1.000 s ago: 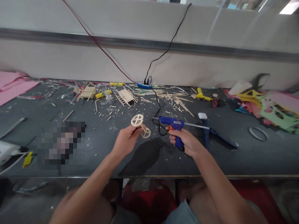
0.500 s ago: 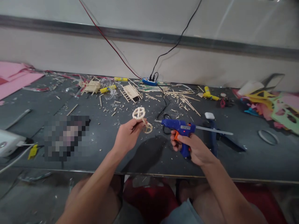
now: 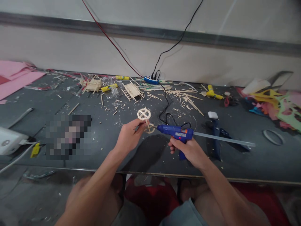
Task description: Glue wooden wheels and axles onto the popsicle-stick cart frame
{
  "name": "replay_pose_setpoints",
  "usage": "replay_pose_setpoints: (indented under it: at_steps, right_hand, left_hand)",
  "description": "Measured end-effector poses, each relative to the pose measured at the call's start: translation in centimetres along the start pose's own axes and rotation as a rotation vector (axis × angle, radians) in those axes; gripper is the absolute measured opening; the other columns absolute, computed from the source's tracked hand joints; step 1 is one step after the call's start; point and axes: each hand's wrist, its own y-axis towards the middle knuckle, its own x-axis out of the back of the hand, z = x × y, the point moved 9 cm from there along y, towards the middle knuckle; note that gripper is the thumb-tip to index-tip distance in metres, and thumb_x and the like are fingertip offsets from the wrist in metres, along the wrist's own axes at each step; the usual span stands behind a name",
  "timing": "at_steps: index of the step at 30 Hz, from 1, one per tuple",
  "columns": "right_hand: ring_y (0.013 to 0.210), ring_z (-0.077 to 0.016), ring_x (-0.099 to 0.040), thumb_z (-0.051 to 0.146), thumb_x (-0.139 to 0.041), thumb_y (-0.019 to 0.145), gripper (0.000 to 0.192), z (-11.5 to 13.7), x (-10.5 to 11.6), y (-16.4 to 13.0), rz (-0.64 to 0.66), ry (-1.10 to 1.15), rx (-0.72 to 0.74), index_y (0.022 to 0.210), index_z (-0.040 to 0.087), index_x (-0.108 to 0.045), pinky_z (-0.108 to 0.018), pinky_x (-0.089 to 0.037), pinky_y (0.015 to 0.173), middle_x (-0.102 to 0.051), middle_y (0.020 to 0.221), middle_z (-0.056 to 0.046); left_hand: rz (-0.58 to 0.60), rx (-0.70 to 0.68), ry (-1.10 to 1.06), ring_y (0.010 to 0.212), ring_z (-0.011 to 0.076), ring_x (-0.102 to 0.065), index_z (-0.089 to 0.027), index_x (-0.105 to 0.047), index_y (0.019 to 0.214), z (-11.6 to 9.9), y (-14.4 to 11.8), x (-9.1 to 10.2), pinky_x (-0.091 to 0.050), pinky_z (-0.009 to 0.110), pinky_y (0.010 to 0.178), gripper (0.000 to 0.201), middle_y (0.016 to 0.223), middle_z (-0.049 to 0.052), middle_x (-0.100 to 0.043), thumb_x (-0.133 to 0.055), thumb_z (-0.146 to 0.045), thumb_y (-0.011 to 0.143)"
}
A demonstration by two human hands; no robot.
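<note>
Left hand (image 3: 129, 133) pinches the pale two-wheel piece (image 3: 144, 115) with thumb and fingers, grip narrow, holding it above the worktop (image 3: 249, 166), around the middle of its length and nearer the front edge than the back. One spoked wheel sits up top, the other lower by the fingertips, short axle between.

Right hand (image 3: 188, 150) is wrapped round the handle of the blue glue gun (image 3: 172, 131), nozzle pointing left at the lower wheel — touching or just short, can't tell. Small red light lit on the gun's body; clear glue stick (image 3: 223, 139) juts from its rear toward the worktop's right edge.

Along the back edge: blue power strip (image 3: 151, 80) near the middle, slatted stick panel (image 3: 132, 91) and stick frame (image 3: 92, 84) left of it, loose sticks (image 3: 188, 97) scattered to its right. Pink sheets (image 3: 14, 75) at the back left corner, coloured cut-outs (image 3: 277, 100) toward the back right corner. White case (image 3: 213, 115) and grey ring (image 3: 273, 137) lie right of the gun. Near the left edge: white box (image 3: 11, 142), plus a pixelated item (image 3: 70, 135) — unreadable.
</note>
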Motion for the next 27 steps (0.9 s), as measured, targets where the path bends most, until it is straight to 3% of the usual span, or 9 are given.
replay_pose_setpoints:
  at_steps: [6, 27]
  right_hand:
    - [0.061, -0.0159, -0.062, 0.043, -0.056, 0.076, 0.025, 0.21, 0.05, 0.00, -0.022, -0.246, 0.014, 0.077, 0.019, -0.059, -0.029, -0.049, 0.061, -0.065, 0.068, -0.002]
    - [0.056, -0.0163, -0.060, 0.044, -0.052, 0.077, 0.025, 0.09, 0.15, -0.16, -0.055, -0.371, -0.036, 0.068, 0.020, -0.057, -0.026, -0.043, 0.052, -0.061, 0.055, 0.000]
  left_hand:
    - [0.028, -0.021, 0.019, 0.077, 0.0146, -0.063, -0.020, -0.066, 0.095, -0.21, -0.14, -0.42, -0.043, 0.022, 0.066, 0.025, 0.087, 0.002, -0.070, -0.048, -0.034, 0.086]
    - [0.071, -0.060, 0.073, 0.071, 0.0125, -0.061, -0.019, -0.066, 0.094, -0.64, -0.19, -0.97, -0.040, 0.022, 0.061, 0.025, 0.081, 0.001, -0.069, -0.046, -0.033, 0.087]
